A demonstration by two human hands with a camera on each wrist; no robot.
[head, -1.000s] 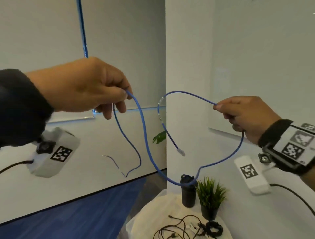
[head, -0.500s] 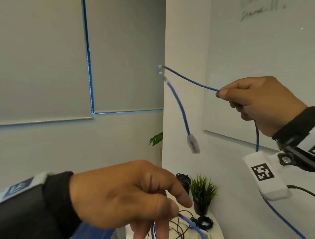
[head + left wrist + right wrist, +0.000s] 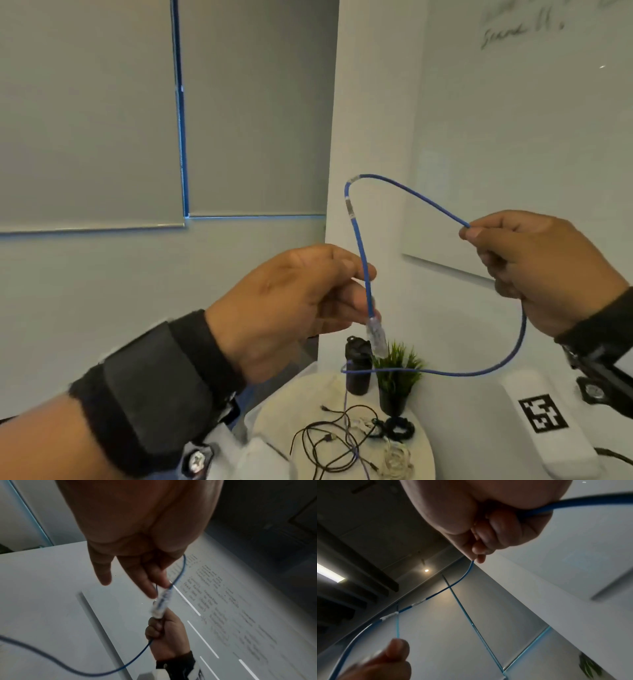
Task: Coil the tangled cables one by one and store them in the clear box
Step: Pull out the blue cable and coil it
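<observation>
A thin blue cable (image 3: 411,193) arcs between both raised hands. My left hand (image 3: 364,284) pinches it just above the clear plug (image 3: 376,334), which hangs below the fingertips; the left wrist view shows the plug (image 3: 160,604) at those fingertips. My right hand (image 3: 467,231) pinches the cable further along, fingers curled round it (image 3: 537,512). Below the right hand the cable sags in a loop (image 3: 513,353) and drops to the table. A translucent box (image 3: 255,425) shows partly behind my left wrist.
A round white table (image 3: 423,442) below holds tangled black cables (image 3: 325,442), a coiled black cable (image 3: 399,428), a pale cable (image 3: 395,459), a black bottle (image 3: 358,371) and a potted plant (image 3: 395,380). A whiteboard (image 3: 513,137) hangs on the right wall.
My left hand has risen from the bottom of the view to the hanging plug end and taken hold just above the plug. The right hand has dropped lower, still holding the cable.
</observation>
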